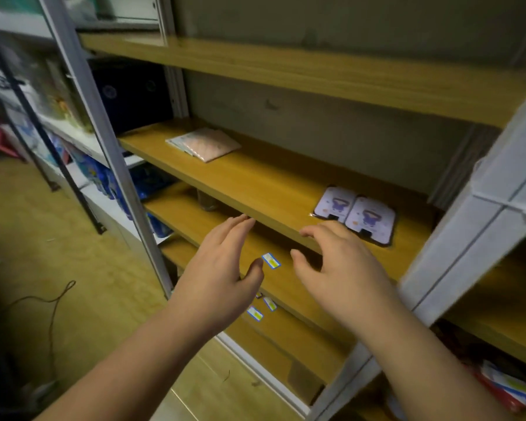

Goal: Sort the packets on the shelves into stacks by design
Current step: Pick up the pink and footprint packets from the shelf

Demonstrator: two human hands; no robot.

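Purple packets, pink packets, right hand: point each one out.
purple packets (355, 214), head view, seam where the two cards meet
pink packets (205, 143), head view, middle of the top packet
right hand (340, 265), head view, back of the hand

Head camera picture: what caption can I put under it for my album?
Two empty hands, left hand and right hand, reach toward purple cartoon packets on a wooden shelf.

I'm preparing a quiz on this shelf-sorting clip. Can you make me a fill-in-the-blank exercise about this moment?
1. Both hands, the left hand and the right hand, hold ____.
2. The purple cartoon packets number ____, lying side by side.
3. The pale pink packets lie on the ____ shelf as the purple ones.
4. The shelf boards are made of ____.

Missing words: nothing; two; same; wood
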